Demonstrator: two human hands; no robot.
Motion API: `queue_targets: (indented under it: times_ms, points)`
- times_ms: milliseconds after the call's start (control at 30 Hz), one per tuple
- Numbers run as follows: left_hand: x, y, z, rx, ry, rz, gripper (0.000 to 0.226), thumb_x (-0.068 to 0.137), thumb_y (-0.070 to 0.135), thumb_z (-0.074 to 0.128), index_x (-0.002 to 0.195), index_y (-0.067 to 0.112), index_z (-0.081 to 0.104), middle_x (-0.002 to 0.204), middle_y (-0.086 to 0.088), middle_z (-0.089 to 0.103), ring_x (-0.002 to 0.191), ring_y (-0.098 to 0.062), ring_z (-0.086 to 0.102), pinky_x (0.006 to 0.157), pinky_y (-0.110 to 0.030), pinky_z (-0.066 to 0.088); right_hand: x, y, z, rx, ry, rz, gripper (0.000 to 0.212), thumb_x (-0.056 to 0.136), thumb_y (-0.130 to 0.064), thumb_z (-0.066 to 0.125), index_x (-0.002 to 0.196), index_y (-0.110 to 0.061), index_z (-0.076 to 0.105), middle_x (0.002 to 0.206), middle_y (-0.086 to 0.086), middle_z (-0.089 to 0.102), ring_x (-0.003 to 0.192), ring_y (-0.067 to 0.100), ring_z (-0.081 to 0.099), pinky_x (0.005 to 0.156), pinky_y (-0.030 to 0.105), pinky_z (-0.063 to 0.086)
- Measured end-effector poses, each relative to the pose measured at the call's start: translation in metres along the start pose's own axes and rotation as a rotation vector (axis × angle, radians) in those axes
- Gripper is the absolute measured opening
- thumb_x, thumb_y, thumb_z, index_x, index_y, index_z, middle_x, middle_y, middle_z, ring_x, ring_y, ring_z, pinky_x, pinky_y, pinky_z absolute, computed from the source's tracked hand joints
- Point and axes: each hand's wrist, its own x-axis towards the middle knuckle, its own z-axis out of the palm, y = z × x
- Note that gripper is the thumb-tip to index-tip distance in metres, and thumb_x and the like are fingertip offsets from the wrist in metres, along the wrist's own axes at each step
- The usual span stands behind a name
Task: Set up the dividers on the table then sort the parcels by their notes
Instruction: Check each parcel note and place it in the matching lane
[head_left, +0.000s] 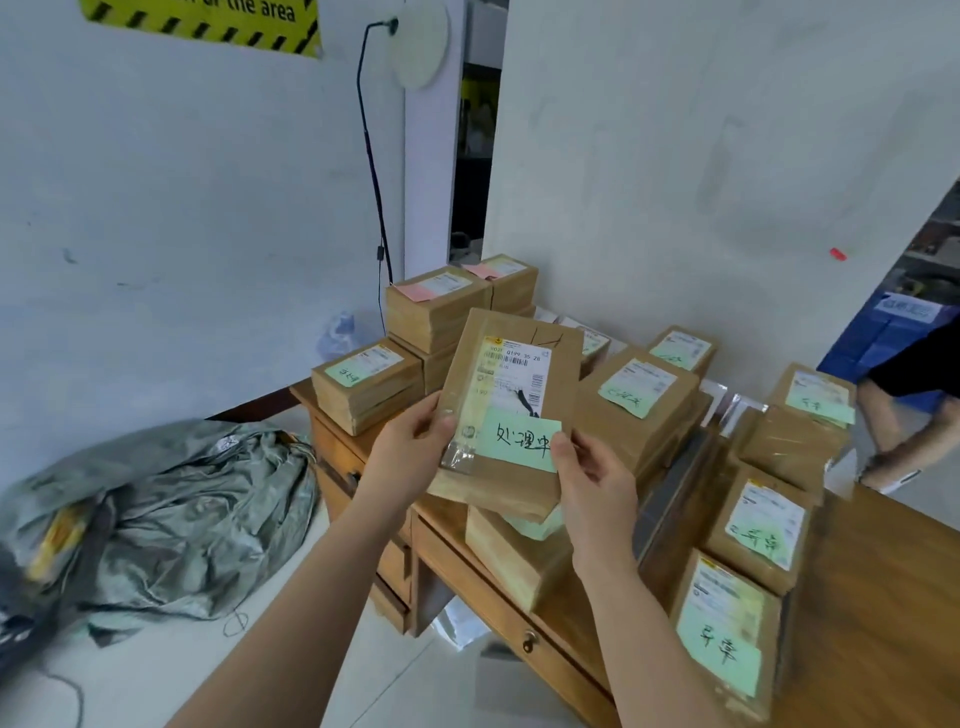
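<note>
Both hands grip one brown parcel (511, 410) above the wooden table (878, 582) — left hand (415, 447) clasping its left edge, right hand (592, 483) pinching its green note (519, 439) — with other noted parcels (636, 400) stacked around.

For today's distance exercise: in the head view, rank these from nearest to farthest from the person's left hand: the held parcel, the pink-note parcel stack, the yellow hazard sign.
1. Held parcel: gripped by the left hand.
2. Pink-note parcel stack: behind, on the table's far end.
3. Yellow hazard sign: high on the wall, upper left.
</note>
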Motion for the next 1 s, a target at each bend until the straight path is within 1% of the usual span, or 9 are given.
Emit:
queue_targets:
  times_ms: [100, 200, 300, 367, 500, 600, 700, 833, 1000]
  points:
    - [0.027, -0.006, -0.013, 0.019, -0.01, -0.024, 0.04, 0.099, 0.029, 0.051, 0.139, 0.03, 0.051, 0.121, 0.009, 0.066, 0.108, -0.009, 0.062, 0.092, -0.03, 0.05, 0.014, 0.001, 0.022, -0.023, -0.011, 0.019, 0.02, 0.093, -0.039, 0.06, 0.11, -0.029, 0.063, 0.099, -0.009, 0.07, 0.093, 0.007, 0.065, 0.069, 0.022, 0.055]
    - [0.056, -0.013, -0.02, 0.037, -0.027, -0.03, 0.04, 0.1, 0.028, 0.048, 0.141, 0.028, 0.049, 0.12, 0.007, 0.066, 0.102, -0.007, 0.063, 0.081, -0.024, 0.049, 0.031, 0.003, 0.04, -0.072, -0.02, 0.029, 0.016, 0.095, -0.038, 0.058, 0.108, -0.03, 0.062, 0.097, -0.012, 0.069, 0.091, 0.004, 0.064, 0.063, 0.017, 0.051]
    - [0.087, -0.02, -0.023, 0.076, -0.043, -0.017, 0.035, 0.101, 0.027, 0.047, 0.135, 0.03, 0.055, 0.107, 0.012, 0.068, 0.096, -0.009, 0.064, 0.075, -0.024, 0.049, 0.054, 0.01, 0.06, -0.082, 0.013, 0.041, 0.005, 0.096, -0.035, 0.059, 0.101, -0.034, 0.06, 0.093, -0.015, 0.068, 0.091, 0.005, 0.064, 0.074, 0.03, 0.057]
    - [0.109, -0.024, -0.024, 0.095, -0.06, -0.011, 0.032, 0.102, 0.026, 0.045, 0.131, 0.032, 0.057, 0.098, 0.016, 0.069, 0.089, -0.008, 0.065, 0.074, -0.025, 0.05, 0.073, 0.015, 0.074, -0.081, 0.028, 0.054, 0.008, 0.095, -0.034, 0.059, 0.103, -0.033, 0.059, 0.092, -0.016, 0.066, 0.091, 0.006, 0.064, 0.079, 0.036, 0.058]
    - [0.157, -0.037, -0.024, 0.164, -0.101, -0.038, 0.031, 0.101, 0.029, 0.044, 0.128, 0.034, 0.059, 0.099, 0.014, 0.07, 0.091, -0.015, 0.067, 0.078, -0.031, 0.052, 0.11, 0.025, 0.097, -0.12, 0.042, 0.076, 0.01, 0.096, -0.034, 0.058, 0.105, -0.031, 0.059, 0.087, -0.021, 0.062, 0.087, 0.003, 0.061, 0.078, 0.037, 0.058]
    - [0.187, -0.045, -0.022, 0.211, -0.141, -0.052, 0.032, 0.1, 0.032, 0.045, 0.129, 0.032, 0.058, 0.103, 0.011, 0.07, 0.095, -0.013, 0.065, 0.083, -0.036, 0.053, 0.134, 0.036, 0.11, -0.163, 0.06, 0.11, 0.013, 0.095, -0.034, 0.058, 0.107, -0.029, 0.061, 0.086, -0.023, 0.061, 0.09, 0.006, 0.061, 0.082, 0.042, 0.057]
    - [0.21, -0.052, -0.019, 0.226, -0.17, -0.061, 0.029, 0.1, 0.032, 0.044, 0.125, 0.034, 0.06, 0.099, 0.009, 0.07, 0.093, -0.015, 0.065, 0.083, -0.04, 0.053, 0.153, 0.045, 0.12, -0.236, 0.067, 0.137, 0.014, 0.096, -0.038, 0.055, 0.108, -0.032, 0.06, 0.087, -0.025, 0.061, 0.092, 0.007, 0.062, 0.079, 0.041, 0.057]
    - [0.231, -0.064, -0.016, 0.237, -0.222, -0.086, 0.035, 0.1, 0.034, 0.045, 0.134, 0.032, 0.055, 0.107, 0.012, 0.069, 0.095, -0.01, 0.065, 0.087, -0.039, 0.055, 0.165, 0.056, 0.127, -0.298, 0.063, 0.188, 0.016, 0.096, -0.04, 0.054, 0.109, -0.031, 0.059, 0.09, -0.021, 0.063, 0.091, 0.005, 0.062, 0.076, 0.038, 0.058]
    - [0.247, -0.081, -0.013, 0.242, -0.291, -0.11, 0.03, 0.101, 0.031, 0.044, 0.127, 0.032, 0.059, 0.105, 0.012, 0.069, 0.096, -0.01, 0.064, 0.087, -0.038, 0.053, 0.168, 0.065, 0.131, -0.397, 0.074, 0.227, 0.016, 0.097, -0.04, 0.053, 0.105, -0.028, 0.059, 0.094, -0.017, 0.066, 0.083, -0.001, 0.06, 0.06, 0.023, 0.051]
